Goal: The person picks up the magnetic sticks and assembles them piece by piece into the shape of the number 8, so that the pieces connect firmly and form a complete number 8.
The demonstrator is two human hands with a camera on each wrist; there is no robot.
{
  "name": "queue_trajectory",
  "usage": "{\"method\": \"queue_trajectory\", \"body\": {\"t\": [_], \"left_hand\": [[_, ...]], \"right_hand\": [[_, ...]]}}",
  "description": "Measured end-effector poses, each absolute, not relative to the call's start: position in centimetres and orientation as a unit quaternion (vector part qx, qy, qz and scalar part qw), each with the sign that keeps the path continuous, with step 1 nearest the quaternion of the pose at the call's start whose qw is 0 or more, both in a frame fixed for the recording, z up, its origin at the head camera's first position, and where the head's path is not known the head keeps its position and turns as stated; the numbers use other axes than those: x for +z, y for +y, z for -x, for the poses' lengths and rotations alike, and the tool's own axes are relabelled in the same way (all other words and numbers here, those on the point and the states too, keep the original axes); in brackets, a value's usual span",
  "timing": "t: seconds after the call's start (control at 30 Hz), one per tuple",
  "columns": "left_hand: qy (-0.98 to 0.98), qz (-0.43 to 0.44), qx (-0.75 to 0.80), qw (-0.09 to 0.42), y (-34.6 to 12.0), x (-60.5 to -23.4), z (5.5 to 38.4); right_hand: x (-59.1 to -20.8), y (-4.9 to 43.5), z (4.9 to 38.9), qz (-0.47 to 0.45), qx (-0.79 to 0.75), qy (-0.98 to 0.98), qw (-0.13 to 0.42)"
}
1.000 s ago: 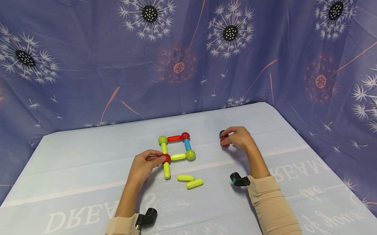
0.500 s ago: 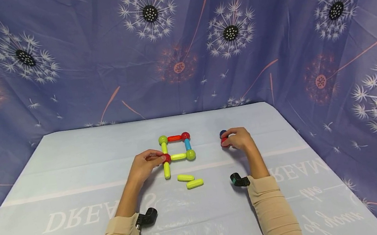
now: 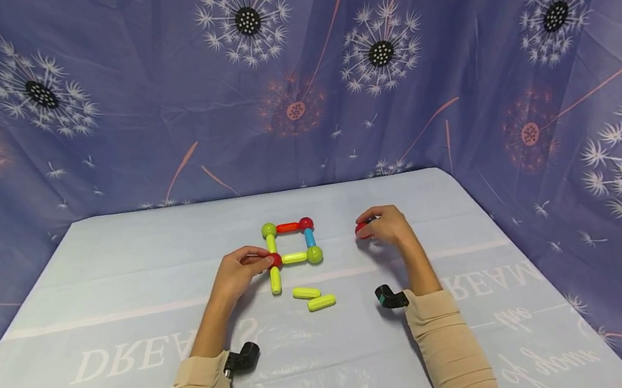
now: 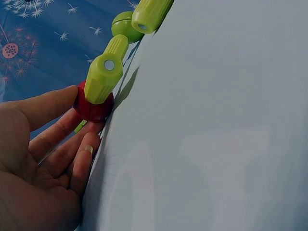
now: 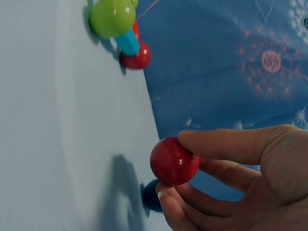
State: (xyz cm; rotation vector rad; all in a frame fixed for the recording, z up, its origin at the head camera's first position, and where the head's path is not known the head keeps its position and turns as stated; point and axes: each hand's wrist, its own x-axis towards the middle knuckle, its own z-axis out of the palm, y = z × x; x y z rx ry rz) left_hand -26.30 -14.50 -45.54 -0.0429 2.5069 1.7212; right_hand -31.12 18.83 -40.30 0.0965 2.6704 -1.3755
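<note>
A square of rods and balls lies flat on the table: a green ball (image 3: 269, 230), a red rod (image 3: 288, 227), a red ball (image 3: 306, 224), a blue rod (image 3: 310, 237), another green ball (image 3: 314, 254) and yellow-green rods. My left hand (image 3: 235, 276) pinches the near-left red corner ball (image 4: 91, 109), from which one yellow-green rod (image 3: 275, 281) points toward me. To the right, my right hand (image 3: 389, 226) holds a separate red ball (image 5: 173, 161) between thumb and fingers, just off the table. A dark blue ball (image 5: 151, 196) sits behind it, partly hidden by the fingers.
Two loose yellow-green rods, one rod (image 3: 306, 293) slightly farther than the other rod (image 3: 321, 302), lie in front of the square. A pale printed cloth (image 3: 134, 269) covers the table, with a purple dandelion curtain (image 3: 151, 111) behind and at the sides.
My right hand has lifted the red ball and shifted slightly left and away from me, now covering most of the blue ball in the head view. My left hand stays on the corner ball.
</note>
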Motion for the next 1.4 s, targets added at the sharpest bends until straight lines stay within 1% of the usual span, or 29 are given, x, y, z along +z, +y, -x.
{"method": "queue_trajectory", "body": {"t": [0.37,0.73,0.97,1.13,1.4], "left_hand": [[0.822,0.013,0.567,0.050,-14.5,-45.6,26.4],[0.825,0.013,0.563,0.050,-14.6,-45.6,26.4],[0.822,0.011,0.566,0.051,-14.6,-45.5,26.3],[0.820,0.004,0.570,0.051,-14.7,-45.6,26.3],[0.815,-0.001,0.577,0.050,-14.7,-45.5,26.2]], "right_hand": [[-39.3,15.3,30.5,0.022,-0.480,0.873,0.083],[-38.6,11.8,29.1,0.065,-0.502,0.855,0.114],[-38.4,9.7,28.1,0.108,-0.479,0.862,0.129],[-38.6,8.3,27.6,0.147,-0.436,0.879,0.128],[-38.9,6.5,26.5,0.181,-0.414,0.876,0.168]]}}
